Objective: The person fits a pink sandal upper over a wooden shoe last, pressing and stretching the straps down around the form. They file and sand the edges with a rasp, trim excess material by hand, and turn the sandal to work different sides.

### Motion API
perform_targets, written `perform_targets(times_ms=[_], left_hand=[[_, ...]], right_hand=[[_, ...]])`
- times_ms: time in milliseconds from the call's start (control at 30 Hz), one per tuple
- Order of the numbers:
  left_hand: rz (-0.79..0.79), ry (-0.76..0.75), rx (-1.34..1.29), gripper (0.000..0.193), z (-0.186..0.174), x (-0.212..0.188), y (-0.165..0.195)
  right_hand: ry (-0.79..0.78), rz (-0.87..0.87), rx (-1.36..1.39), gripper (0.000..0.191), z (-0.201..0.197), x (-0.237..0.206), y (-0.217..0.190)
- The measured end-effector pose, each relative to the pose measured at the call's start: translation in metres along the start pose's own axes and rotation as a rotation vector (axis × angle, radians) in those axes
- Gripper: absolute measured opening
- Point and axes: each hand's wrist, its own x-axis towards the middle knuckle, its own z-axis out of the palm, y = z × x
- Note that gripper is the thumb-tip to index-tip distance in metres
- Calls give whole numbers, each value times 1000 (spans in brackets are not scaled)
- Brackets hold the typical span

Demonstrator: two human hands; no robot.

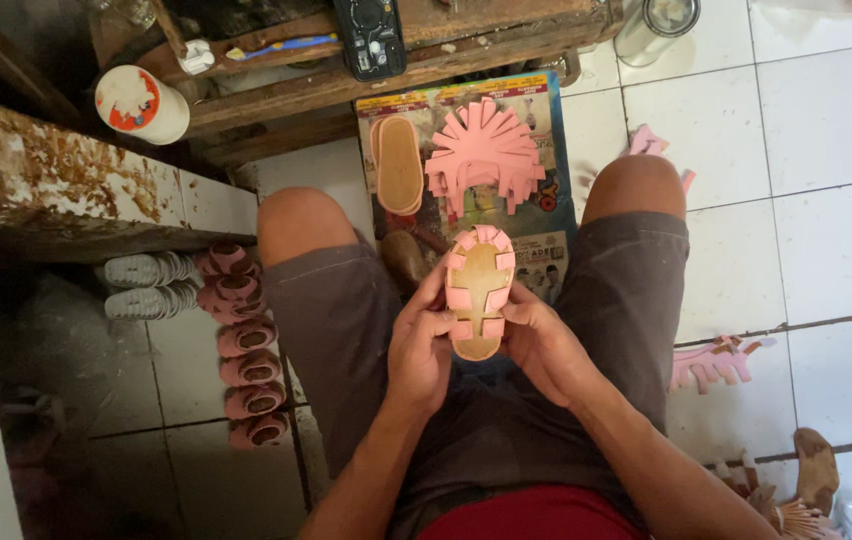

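**Folding pink tabs onto a small sole**

I sit with my knees apart and hold a small shoe (478, 292) bottom-up over my lap, between both hands. My left hand (421, 345) is closed around its left edge, thumb pressing on the tabs there; my right hand (544, 345) grips the right edge the same way, fingers curled under. The tan insole shows in the middle, and pink tabs from the upper are folded over its rim all round the toe and sides, with the heel end nearest me looking barer.

As I judge it, I am at the lasting step, pressing the tabs flat against the insole. The next move calls for firm, even thumb pressure tab by tab, keeping the shoe from twisting in my hold.

On the floor beyond my knees lies a printed paper sheet (546, 105) with a flat pink upper (486, 150) fanned out on it and a stack of tan soles (398, 165) just beside that. To my left, a row of finished pink shoes (246, 345) stands along the tiles under a stained ledge (66, 180).
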Motion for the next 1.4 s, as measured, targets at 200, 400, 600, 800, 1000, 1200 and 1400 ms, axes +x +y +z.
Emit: perform_targets(times_ms=[200,400,600,800,1000,1200,1400], left_hand=[[6,7,28,76,1,3,-2],[122,140,385,64,1,-6,-3],[147,147,-79,62,13,-17,5],[136,28,-259,60,10,-22,20],[147,-52,-332,67,8,-30,19],[116,-9,-104,70,29,-34,29],[-6,-113,-219,75,35,-25,40]], right_hand=[[5,0,-9,66,1,0,1],[90,-233,-200,59,10,-8,-6],[257,-988,-1324,52,23,-42,-6],[175,-810,-928,40,17,-57,0],[-96,-642,-639,69,20,-55,5],[45,-740,-983,97,24,-54,4],[-14,-346,-28,88,5,-44,5]])
